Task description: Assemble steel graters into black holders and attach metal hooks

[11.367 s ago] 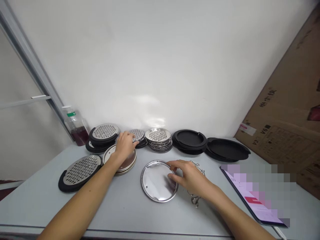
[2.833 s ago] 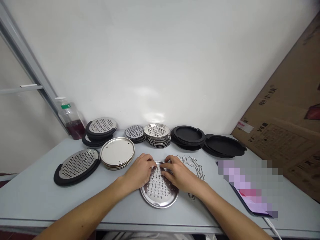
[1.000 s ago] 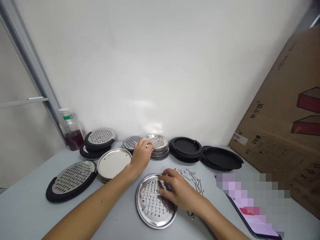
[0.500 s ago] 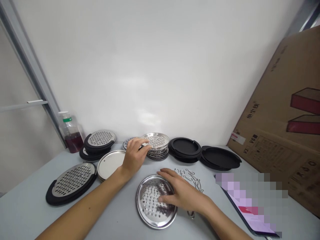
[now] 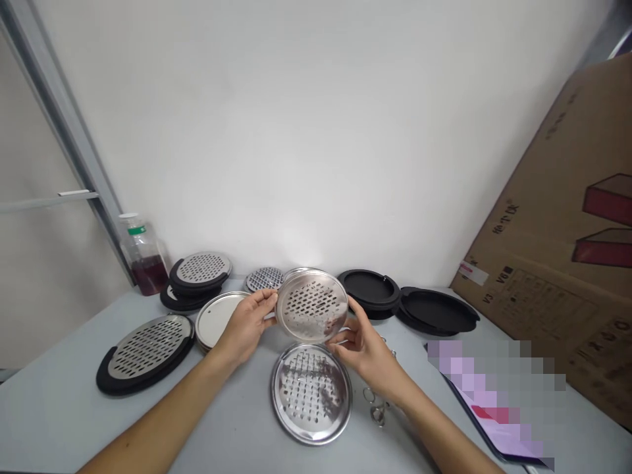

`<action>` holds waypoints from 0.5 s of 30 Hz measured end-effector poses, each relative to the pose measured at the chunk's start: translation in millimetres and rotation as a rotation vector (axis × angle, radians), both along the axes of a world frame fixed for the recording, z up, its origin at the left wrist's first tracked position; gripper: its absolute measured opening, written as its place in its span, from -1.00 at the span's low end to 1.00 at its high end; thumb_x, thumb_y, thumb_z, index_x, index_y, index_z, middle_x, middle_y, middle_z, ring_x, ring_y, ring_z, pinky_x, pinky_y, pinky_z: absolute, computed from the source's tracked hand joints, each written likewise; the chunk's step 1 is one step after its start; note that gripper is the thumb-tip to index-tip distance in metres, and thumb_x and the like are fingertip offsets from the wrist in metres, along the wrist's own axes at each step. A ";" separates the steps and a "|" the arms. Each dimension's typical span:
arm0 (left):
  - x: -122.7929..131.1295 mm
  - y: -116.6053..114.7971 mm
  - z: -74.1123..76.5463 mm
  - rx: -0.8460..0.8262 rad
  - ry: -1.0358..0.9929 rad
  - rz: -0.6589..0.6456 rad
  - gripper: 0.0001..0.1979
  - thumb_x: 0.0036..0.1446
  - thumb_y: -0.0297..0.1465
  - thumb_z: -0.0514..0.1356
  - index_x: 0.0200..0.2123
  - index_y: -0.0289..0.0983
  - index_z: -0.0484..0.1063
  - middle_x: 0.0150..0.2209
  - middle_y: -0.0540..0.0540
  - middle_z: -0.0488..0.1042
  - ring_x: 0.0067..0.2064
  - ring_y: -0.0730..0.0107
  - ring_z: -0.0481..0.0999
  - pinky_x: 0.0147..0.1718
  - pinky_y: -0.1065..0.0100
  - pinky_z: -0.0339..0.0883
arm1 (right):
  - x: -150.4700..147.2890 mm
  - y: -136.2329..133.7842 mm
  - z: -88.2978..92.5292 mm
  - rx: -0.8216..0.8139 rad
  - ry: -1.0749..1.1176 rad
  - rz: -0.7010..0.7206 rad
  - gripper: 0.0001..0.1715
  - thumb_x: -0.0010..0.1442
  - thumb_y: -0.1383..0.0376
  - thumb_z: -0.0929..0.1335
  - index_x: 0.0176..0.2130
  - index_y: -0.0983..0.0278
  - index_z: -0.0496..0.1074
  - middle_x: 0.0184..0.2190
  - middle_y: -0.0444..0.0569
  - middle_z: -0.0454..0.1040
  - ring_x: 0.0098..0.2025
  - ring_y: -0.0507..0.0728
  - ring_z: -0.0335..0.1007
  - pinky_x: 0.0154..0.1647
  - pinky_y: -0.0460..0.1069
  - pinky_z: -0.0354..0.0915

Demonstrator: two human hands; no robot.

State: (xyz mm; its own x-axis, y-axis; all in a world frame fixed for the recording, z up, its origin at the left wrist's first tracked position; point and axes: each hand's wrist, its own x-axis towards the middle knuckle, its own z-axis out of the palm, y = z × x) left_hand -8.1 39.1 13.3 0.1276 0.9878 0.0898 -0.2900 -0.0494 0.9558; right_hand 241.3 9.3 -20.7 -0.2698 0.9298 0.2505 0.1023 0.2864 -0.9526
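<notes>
A round metal grater plate (image 5: 313,306), with slots across its middle, is raised and tilted between both hands. My left hand (image 5: 247,326) pinches its left rim between thumb and fingers. On the right, my right hand (image 5: 363,349) grips the rim, with fingers partly behind the plate. Just below, a second grater plate (image 5: 312,395) with raised teeth lies flat on the table. Behind the held plate, the stack of metal grater plates (image 5: 299,270) shows only its top edge.
Black-rimmed graters (image 5: 148,355) and a pale round metal plate (image 5: 217,319) lie at left. Black round holders (image 5: 370,289) stand at the back right. Wire clips (image 5: 378,413), a phone (image 5: 486,421) and a cardboard box (image 5: 557,263) are at right; a bottle (image 5: 145,263) stands far left.
A grater plate has come off the back stack and is now lifted nearer, held in both hands. My right hand has left the plate on the table and moved up.
</notes>
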 end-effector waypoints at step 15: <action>-28.9 -14.3 -3.6 -0.193 0.305 -0.412 -0.44 0.00 -0.39 0.42 0.10 -0.25 0.42 0.00 -0.22 0.52 0.01 0.13 0.54 0.04 0.10 0.37 | 32.9 3.5 13.3 -0.309 -0.244 0.222 0.14 -0.03 0.31 0.54 0.37 0.06 0.02 -0.22 -0.11 0.46 -0.34 0.10 0.48 -0.36 -0.01 0.44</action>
State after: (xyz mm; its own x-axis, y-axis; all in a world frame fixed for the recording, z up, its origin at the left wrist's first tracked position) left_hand -37.0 24.8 9.7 0.4997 0.8452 -0.1894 0.0433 0.1940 0.9800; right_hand 274.2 12.8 -7.4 -0.4878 0.8638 -0.1260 0.3032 0.0323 -0.9524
